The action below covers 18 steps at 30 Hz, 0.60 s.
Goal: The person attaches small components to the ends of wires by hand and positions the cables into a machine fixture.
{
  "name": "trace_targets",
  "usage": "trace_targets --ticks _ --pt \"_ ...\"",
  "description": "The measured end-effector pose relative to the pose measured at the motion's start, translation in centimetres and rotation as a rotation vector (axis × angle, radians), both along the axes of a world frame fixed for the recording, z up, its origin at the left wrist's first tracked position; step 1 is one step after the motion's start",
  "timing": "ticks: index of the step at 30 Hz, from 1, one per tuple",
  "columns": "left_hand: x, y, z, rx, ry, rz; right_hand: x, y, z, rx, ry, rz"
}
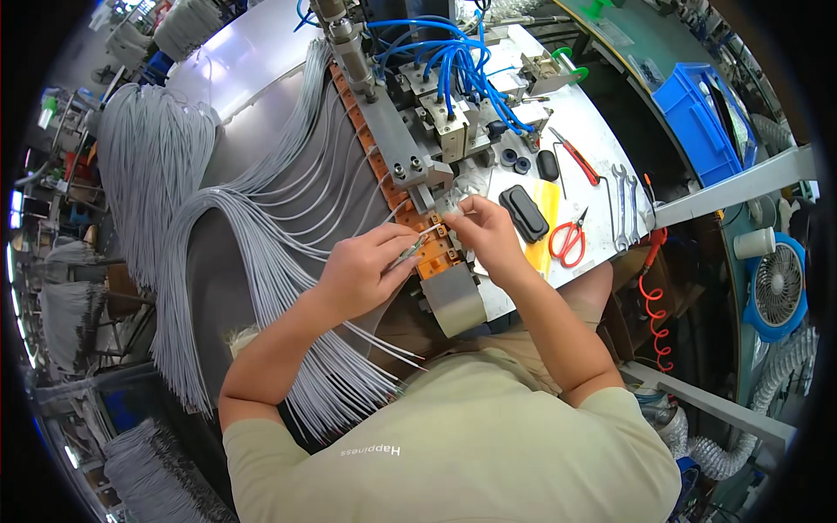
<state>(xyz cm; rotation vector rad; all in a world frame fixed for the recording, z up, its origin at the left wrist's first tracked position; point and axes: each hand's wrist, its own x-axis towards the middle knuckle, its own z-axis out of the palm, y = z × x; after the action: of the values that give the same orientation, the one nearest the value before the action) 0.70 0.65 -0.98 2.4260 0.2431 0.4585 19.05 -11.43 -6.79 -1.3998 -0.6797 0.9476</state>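
My left hand (366,268) is closed in a pinch around a thin cable end (410,251) that shows white and greenish parts, above a row of orange fixture blocks (436,255). Just right of it, my right hand (491,237) has thumb and forefinger pressed together over the same blocks. What its fingertips hold is too small to make out. Clear plastic (472,180) lies beside those fingertips. A metal block (453,299) forms the near end of the orange row. Grey cables (253,253) lie in a long bundle under and beside my left forearm.
A machine with blue air tubes (453,65) stands ahead. On the white table lie red scissors (568,241), a black case (523,213), wrenches (621,205) and a red-handled knife (577,159). Rightward are a blue bin (697,122), a fan (776,283) and a red coiled hose (656,318).
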Motion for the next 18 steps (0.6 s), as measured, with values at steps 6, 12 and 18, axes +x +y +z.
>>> trace_targets --ticks 6,12,18 --pt "0.0 -0.3 -0.4 0.078 -0.012 -0.016 0.7 -0.2 -1.1 -0.066 0.396 0.057" --pt "-0.5 0.0 -0.7 -0.367 0.083 0.092 -0.2 -0.6 -0.7 -0.065 0.029 0.014" --pt "-0.5 0.3 0.6 -0.746 0.134 0.113 -3.4 -4.5 3.5 0.226 -0.582 -0.05"
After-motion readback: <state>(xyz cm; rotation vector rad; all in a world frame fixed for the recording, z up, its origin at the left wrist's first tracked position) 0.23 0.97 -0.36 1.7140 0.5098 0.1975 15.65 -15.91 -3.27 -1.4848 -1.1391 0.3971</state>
